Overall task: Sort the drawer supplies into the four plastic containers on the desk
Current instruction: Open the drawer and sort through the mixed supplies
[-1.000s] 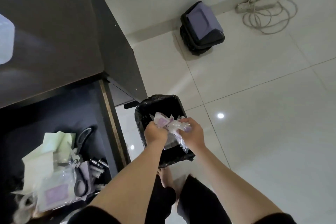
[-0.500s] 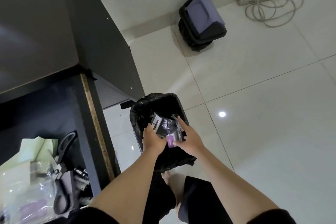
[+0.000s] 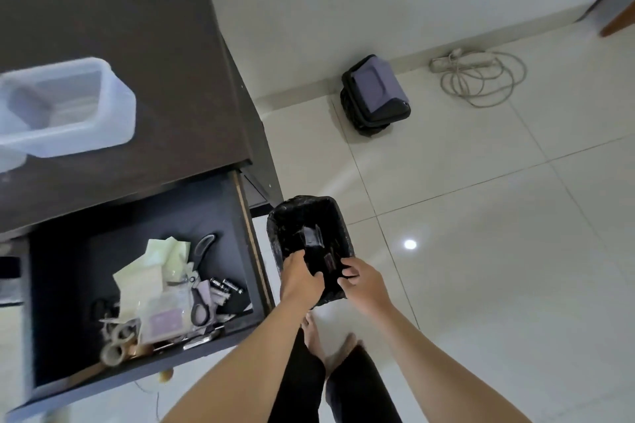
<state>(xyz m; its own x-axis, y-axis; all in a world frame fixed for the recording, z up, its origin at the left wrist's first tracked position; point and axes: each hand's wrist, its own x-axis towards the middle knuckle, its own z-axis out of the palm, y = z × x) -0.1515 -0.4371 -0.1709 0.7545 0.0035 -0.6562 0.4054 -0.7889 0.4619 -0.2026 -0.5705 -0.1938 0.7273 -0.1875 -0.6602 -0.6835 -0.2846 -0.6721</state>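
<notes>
The open drawer (image 3: 245, 227) holds green papers (image 3: 154, 264), black-handled scissors (image 3: 202, 251), batteries (image 3: 227, 285), tape rolls (image 3: 117, 336) and a clear packet (image 3: 165, 316). A clear plastic container (image 3: 113, 106) stands on the dark desk (image 3: 165, 45); part of a second container (image 3: 8, 160) shows at the left edge. Right of the drawer, both hands reach into a black lined bin (image 3: 338, 216). My left hand (image 3: 299, 276) dips over the near rim. My right hand (image 3: 362, 282) has loosely curled fingers. Dark packets (image 3: 314, 237) lie inside the bin, between and beyond the hands.
A black bag (image 3: 376, 96) sits on the tiled floor by the wall, with a coiled power strip cable (image 3: 481, 79) to its right. Bare feet (image 3: 314, 336) stand just below the bin. A wooden furniture leg (image 3: 616, 19) is at the top right.
The crumpled plastic packets that both hands held over the bin are out of the hands and lie inside it. The view has swung back left, showing the desk and drawer.
</notes>
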